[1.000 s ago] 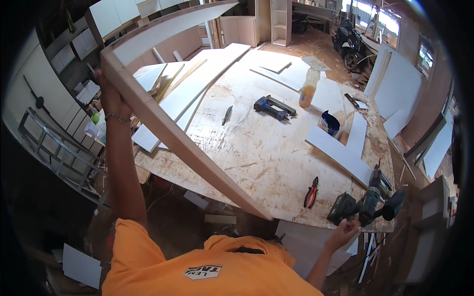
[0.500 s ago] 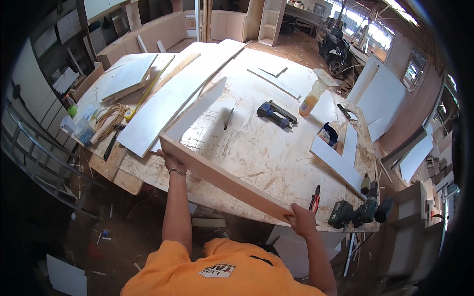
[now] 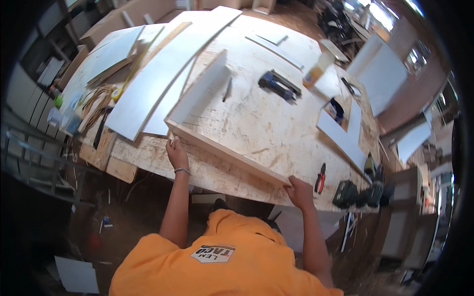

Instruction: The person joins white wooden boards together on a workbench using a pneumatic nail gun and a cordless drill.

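Note:
Two joined boards, a long wooden board (image 3: 229, 154) with a light brown edge and a white side board (image 3: 201, 91), form an L-shaped frame near the front edge of the workbench. My left hand (image 3: 177, 153) grips the corner where the boards meet, fingers closed on it. At the other end of the long board, my right hand (image 3: 299, 191) is closed around its tip. Red-handled pliers (image 3: 320, 178) lie just right of that hand. Past the frame are a blue nail gun (image 3: 280, 85) and a slim pen-like tool (image 3: 227, 90).
Long white panels (image 3: 165, 74) cover the left of the workbench (image 3: 247, 118), beside coiled cord (image 3: 97, 98) and a tape measure (image 3: 117, 93). To the right are white strips (image 3: 340, 137), a bottle (image 3: 316, 74) and green cordless drills (image 3: 363, 194). Scraps (image 3: 76, 274) litter the floor.
The view has tipped down. Both hands have shifted the frame slightly away from me and to the right, and more of a white strip shows beside the long panel. Both grips stay closed.

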Motion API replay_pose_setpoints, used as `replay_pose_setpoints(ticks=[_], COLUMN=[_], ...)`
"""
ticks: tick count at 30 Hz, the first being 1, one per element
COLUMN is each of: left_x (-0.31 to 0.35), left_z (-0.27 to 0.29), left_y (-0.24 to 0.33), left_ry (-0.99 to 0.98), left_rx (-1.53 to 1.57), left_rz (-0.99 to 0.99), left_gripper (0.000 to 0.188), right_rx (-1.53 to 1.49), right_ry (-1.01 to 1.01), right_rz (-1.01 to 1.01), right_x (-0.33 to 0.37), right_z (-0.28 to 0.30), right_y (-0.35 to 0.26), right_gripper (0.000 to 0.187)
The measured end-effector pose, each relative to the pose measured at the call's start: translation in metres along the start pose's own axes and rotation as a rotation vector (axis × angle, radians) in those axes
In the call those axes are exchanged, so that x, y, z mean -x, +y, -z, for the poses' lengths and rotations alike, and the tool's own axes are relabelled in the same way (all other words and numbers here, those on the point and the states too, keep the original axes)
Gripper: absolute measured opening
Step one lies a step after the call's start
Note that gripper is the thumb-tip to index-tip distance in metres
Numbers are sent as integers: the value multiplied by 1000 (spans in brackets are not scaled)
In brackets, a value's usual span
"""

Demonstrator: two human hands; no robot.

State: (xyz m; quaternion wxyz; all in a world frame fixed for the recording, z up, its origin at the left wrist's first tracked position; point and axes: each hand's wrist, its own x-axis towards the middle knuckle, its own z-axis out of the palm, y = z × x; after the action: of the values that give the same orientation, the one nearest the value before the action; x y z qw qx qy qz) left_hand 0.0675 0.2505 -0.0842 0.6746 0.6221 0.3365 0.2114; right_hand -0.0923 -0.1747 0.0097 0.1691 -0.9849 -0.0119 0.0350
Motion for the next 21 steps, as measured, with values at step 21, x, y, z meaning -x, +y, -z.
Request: replay_pose_setpoints(ticks=[21], left_x=[147], left_z=[-94], left_y=[40], left_ry=[-77], left_rx=[-685], left_rz=[-734], left_gripper=[86], right_rx=[-1931], right_ry=[688], right_rz=[-1045], right_x=[-99], right_z=[16], right_y=[289], right_gripper=[31])
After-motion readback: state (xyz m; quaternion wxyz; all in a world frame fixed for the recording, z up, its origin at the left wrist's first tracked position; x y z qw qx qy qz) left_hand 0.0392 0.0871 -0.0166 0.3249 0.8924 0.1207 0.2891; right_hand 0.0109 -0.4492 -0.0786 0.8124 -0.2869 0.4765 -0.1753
